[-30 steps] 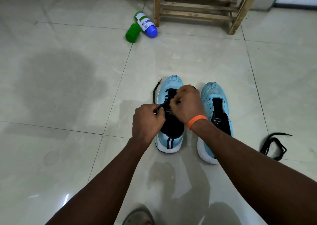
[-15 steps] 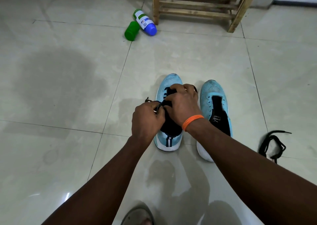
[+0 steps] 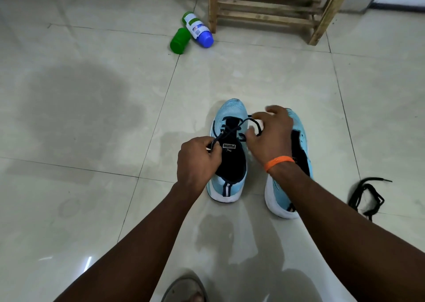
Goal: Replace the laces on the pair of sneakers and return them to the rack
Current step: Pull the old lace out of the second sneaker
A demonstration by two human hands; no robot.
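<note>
Two light blue sneakers stand side by side on the tiled floor, toes pointing away from me. The left sneaker (image 3: 230,113) has a dark lace (image 3: 232,129) threaded across its front eyelets. My left hand (image 3: 197,161) pinches one end of that lace at the shoe's left side. My right hand (image 3: 271,133) holds the other part of the lace, looped out to the right above the shoe. The right sneaker (image 3: 301,131) is partly hidden by my right wrist and its orange band. The wooden rack (image 3: 266,14) stands at the back.
A loose black lace (image 3: 365,195) lies coiled on the floor at the right. A green cap (image 3: 179,40) and a blue-bottomed bottle (image 3: 199,30) lie by the rack's left leg. A sandalled foot (image 3: 186,290) shows at the bottom edge.
My right hand has moved off the tongue to the right, drawing the lace out across the eyelets. The tongue with its logo is now uncovered. My left hand stays put.
</note>
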